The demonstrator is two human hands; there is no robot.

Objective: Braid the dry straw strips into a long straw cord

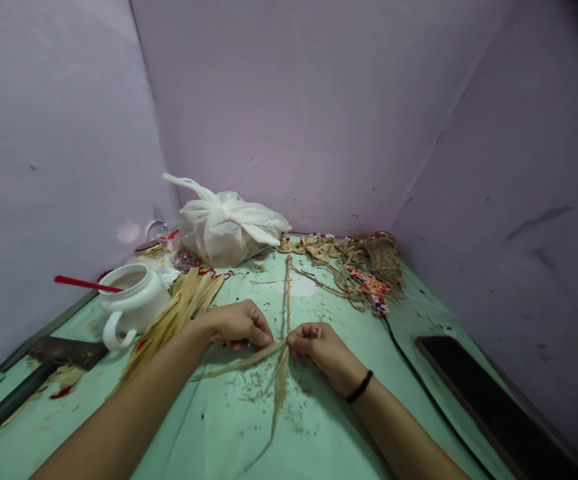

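Note:
A thin twisted or braided straw-coloured cord (289, 293) runs straight toward me down the middle of the table. At its near end my right hand (323, 350), with a black band at the wrist, pinches the cord where loose strips spread out. My left hand (243, 325) is closed just left of that spot, its thumb and fingers on one dry leaf strip (249, 363) that trails out to the left. Another dry leaf strip (279, 390) hangs toward me between the hands, its tip lying on the table. The fingertips partly hide the join.
Left stand a white pot (143, 300) with a red stick (86, 283), a bundle of dry leaves (179, 320) and a dark-handled tool (13, 400). Behind are a tied plastic bag (229, 227) and woven cord pieces (339, 250). A black slab-like object (479, 393) and cable lie right.

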